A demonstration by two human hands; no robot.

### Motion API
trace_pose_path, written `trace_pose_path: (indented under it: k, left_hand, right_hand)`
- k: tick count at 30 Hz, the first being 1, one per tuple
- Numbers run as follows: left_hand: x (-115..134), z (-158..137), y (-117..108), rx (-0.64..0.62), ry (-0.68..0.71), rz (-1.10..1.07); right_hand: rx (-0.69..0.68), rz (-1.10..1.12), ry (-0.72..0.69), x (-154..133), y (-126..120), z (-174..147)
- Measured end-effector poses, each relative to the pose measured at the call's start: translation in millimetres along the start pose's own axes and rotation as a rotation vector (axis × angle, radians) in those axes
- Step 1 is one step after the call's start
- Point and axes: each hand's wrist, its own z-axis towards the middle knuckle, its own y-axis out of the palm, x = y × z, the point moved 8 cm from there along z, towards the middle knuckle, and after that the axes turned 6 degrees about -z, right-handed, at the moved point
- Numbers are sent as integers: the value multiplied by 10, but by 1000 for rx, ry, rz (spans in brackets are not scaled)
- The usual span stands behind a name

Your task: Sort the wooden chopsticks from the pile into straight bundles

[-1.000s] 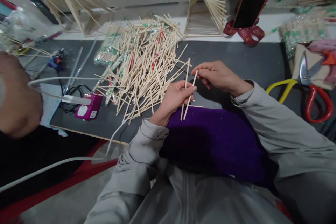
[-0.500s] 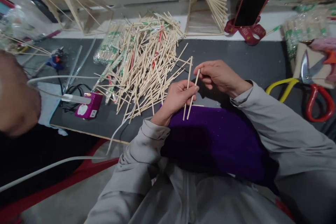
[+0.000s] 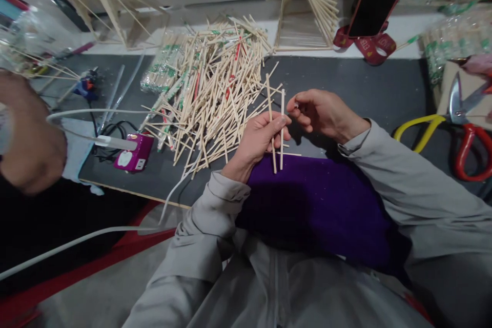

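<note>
Two wooden chopsticks (image 3: 282, 107) stand out of my left hand (image 3: 257, 138), pinched between thumb and fingers, their upper ends apart. Just to the right, my right hand (image 3: 325, 113) is curled with thumb and fingertips close together, not touching the chopsticks. A tiny pale bit shows at its fingertips, too small to name. Behind my left hand spreads a big heap of loose chopsticks (image 3: 215, 92), with some red and green printed wrappers among them. Purple cloth (image 3: 315, 189) lies below both hands.
Scissors (image 3: 457, 107) with yellow and red handles lie at right. A stick structure (image 3: 311, 5) and a wrapped bundle (image 3: 161, 69) stand behind. At left are a magenta power adapter (image 3: 134, 152), white cable (image 3: 96, 231), blue glue gun (image 3: 86, 84) and another person's arm (image 3: 34, 138).
My right hand has let go of one chopstick's upper end. Both chopsticks have tilted in my left hand, tops swinging left. The other person's arm has moved right.
</note>
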Motion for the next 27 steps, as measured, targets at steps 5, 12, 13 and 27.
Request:
trace_pose_path:
  k: [5,12,13,27]
  left_hand:
    - [92,56,-224,162,71,1]
    - [153,75,-359,206,83,-43]
    - [161,69,-356,211,76,-44]
    - [150,62,-429,322,24,-175]
  right_hand:
    - [0,-242,-8,-42,-154,17]
    - [-28,-812,-236,-13,-128,80]
    - [-33,-898,-316,-23,-78,74]
    - [54,-1172,-313,56,152,103]
